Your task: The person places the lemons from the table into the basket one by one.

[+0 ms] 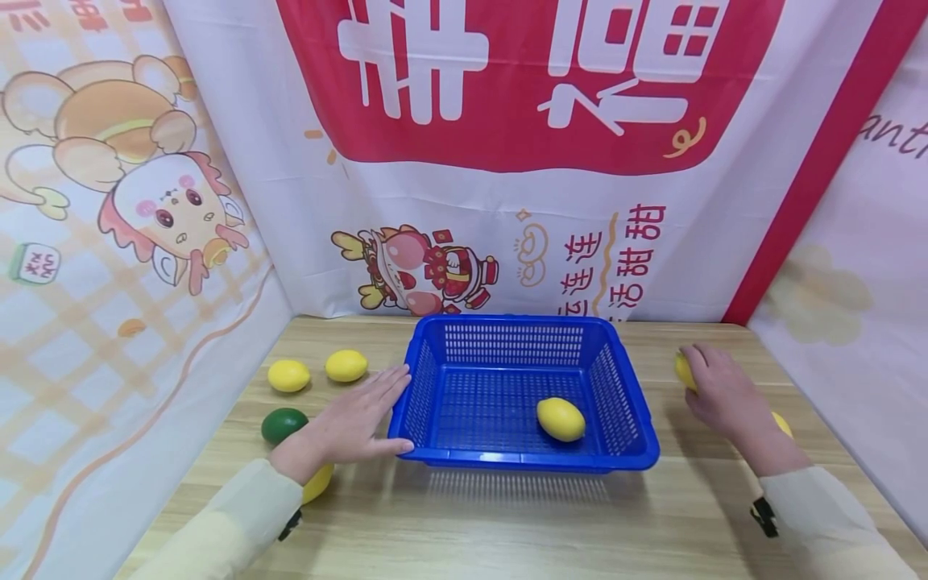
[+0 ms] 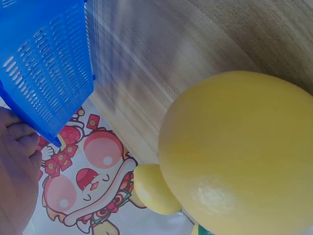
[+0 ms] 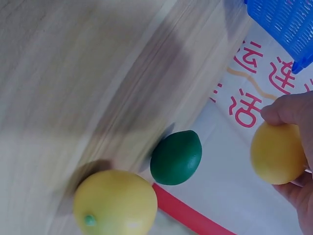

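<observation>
My left hand [image 1: 355, 419] rests on the left rim of a blue perforated basket [image 1: 518, 461], its fingers extended along the edge and its thumb at the front corner. One lemon [image 1: 561, 420] lies inside the basket, right of its middle. To the basket's right, my right hand [image 1: 728, 395] grips another lemon [image 3: 276, 154] between thumb and fingers. In the right wrist view, a green lime-like fruit [image 3: 176, 157] and a yellow fruit [image 3: 115, 203] sit on the table near that hand. The hand hides the green one in the head view.
Left of the basket lie two lemons [image 1: 288, 375] and a dark green fruit [image 1: 283, 425]. A yellow fruit [image 1: 317, 483] is partly covered by my left wrist and looms large in the left wrist view. Printed cloth walls [image 1: 319, 201] enclose the wooden table [image 1: 507, 540].
</observation>
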A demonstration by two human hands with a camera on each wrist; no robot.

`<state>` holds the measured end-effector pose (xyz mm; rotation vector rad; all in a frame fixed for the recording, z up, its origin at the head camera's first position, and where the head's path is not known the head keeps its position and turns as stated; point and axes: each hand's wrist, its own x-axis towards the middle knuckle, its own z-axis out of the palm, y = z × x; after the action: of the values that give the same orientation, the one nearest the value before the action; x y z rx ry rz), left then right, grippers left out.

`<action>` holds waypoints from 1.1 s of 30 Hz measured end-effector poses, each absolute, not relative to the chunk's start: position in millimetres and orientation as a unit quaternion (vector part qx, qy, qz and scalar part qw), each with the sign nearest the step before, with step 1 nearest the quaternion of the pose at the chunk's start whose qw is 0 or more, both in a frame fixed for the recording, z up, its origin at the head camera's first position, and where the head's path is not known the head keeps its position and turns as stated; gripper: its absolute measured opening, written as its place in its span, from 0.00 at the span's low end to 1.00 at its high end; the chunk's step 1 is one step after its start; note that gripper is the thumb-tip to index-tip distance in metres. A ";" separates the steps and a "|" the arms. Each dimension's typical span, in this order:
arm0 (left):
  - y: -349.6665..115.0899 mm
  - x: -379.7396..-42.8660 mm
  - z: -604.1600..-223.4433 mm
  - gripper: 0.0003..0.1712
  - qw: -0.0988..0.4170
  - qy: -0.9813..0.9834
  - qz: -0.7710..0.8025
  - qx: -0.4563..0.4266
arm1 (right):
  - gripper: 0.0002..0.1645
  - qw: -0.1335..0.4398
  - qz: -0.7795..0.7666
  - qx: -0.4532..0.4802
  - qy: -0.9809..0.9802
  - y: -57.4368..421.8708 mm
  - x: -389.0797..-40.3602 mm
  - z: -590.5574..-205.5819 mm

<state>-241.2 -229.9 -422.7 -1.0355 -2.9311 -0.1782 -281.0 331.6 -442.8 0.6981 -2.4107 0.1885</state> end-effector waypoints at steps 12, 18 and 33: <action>-230.6 -241.7 -422.3 0.55 0.018 -0.940 -0.060 -0.335 | 0.37 0.330 0.034 0.275 -0.903 323.9 -282.1 -427.4; -231.1 -242.2 -423.0 0.56 0.020 -0.939 -0.056 -0.339 | 0.38 0.332 0.028 0.285 -0.899 319.1 -281.2 -420.3; -231.3 -243.1 -424.9 0.55 0.025 -0.940 -0.058 -0.336 | 0.40 0.315 0.008 0.276 -0.908 303.4 -277.7 -403.6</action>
<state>-243.1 -231.3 -424.9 -1.0399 -2.9065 -0.1795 -277.7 303.4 -403.6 0.7272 -2.3928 0.0214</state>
